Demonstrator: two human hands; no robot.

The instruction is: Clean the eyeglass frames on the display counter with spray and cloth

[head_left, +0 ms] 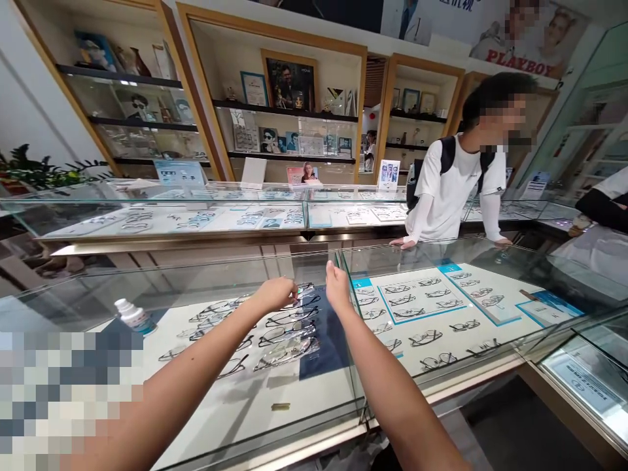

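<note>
My left hand point(279, 293) reaches across the display case with its fingers closed at the far end of a row of eyeglasses point(305, 286). Its fingertips appear to pinch that pair, though the grip is partly hidden. My right hand point(338, 282) is raised near the glass divider between two cases, thumb up, with nothing visible in it. More eyeglasses point(289, 333) lie in rows below my hands, their arms overlapping. A dark blue sheet point(326, 347) lies under the right side of these rows.
A white bottle point(135, 316) stands at the case's left. Beyond the glass divider point(350, 327), more eyeglasses point(426, 337) lie on a white surface. A person point(456, 190) in white leans on the far side. Another glass counter point(210, 216) runs behind, before shelves.
</note>
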